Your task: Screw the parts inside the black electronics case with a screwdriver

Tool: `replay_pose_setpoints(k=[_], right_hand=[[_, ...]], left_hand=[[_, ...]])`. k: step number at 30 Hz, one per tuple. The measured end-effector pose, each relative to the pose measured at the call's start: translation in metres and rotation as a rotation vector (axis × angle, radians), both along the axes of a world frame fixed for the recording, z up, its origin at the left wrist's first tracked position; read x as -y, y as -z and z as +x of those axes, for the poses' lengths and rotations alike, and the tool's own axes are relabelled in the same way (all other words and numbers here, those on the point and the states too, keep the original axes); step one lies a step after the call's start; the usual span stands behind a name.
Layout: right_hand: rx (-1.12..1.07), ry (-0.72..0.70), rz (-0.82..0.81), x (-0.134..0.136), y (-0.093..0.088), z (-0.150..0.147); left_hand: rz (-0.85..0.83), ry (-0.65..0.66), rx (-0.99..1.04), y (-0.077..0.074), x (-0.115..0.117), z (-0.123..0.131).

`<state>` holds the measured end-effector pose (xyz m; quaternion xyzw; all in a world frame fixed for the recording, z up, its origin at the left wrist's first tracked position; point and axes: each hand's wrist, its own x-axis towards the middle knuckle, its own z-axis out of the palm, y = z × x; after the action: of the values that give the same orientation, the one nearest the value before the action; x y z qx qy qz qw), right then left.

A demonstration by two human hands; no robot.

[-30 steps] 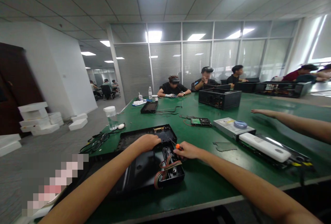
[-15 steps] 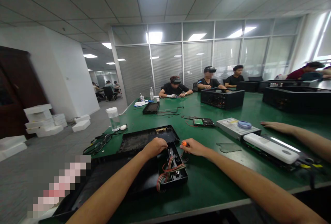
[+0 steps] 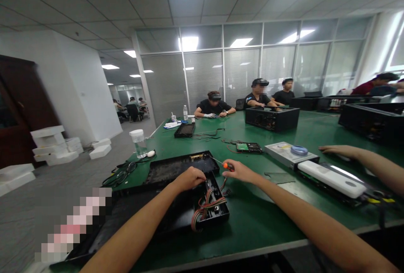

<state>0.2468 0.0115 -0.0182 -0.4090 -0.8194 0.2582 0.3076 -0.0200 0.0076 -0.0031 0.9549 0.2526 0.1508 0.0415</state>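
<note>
In the head view, my right hand [image 3: 240,172] is closed round the handle of a screwdriver [image 3: 227,166] with an orange end. Its thin shaft points up and left, over the edge of a flat black panel [image 3: 176,167], with the tip apart from the case. My left hand [image 3: 190,178] rests at the far end of a narrow compartment in a black metal case [image 3: 179,216]. Those fingers are pinched together, and whatever they hold is hidden. Striped ribbon cables [image 3: 202,213] spill out of that compartment, close below both hands.
A clear jar [image 3: 139,143] and black cables [image 3: 121,174] lie left. A small green circuit board [image 3: 248,147] lies beyond. Right are a silver drive [image 3: 284,154] with a tape roll, a white device [image 3: 331,179] and another person's hand [image 3: 339,151]. Several people sit around the table.
My right hand has risen a little and moved right, and the screwdriver's shaft now shows, tilted upward. My left hand stays almost where it was. Across the table, a person has shifted over a black case.
</note>
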Motion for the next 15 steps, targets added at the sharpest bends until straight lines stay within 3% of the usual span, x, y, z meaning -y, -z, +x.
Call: replay_pose_setpoints(k=[2, 5, 11, 15], right_hand=[[-0.058, -0.026, -0.041, -0.003, -0.003, 0.006], [-0.110, -0.043, 0.025, -0.007, -0.008, 0.016], [-0.196, 0.027, 0.001, -0.006, -0.023, 0.029], [-0.253, 0.185, 0.218, 0.001, -0.025, 0.023]], left_hand=[[-0.017, -0.023, 0.012, 0.002, -0.001, -0.002], [-0.049, -0.091, 0.029, 0.005, -0.001, -0.005], [-0.090, -0.140, 0.028, 0.005, 0.003, -0.003], [-0.165, -0.204, 0.034, 0.003, 0.003, 0.001]])
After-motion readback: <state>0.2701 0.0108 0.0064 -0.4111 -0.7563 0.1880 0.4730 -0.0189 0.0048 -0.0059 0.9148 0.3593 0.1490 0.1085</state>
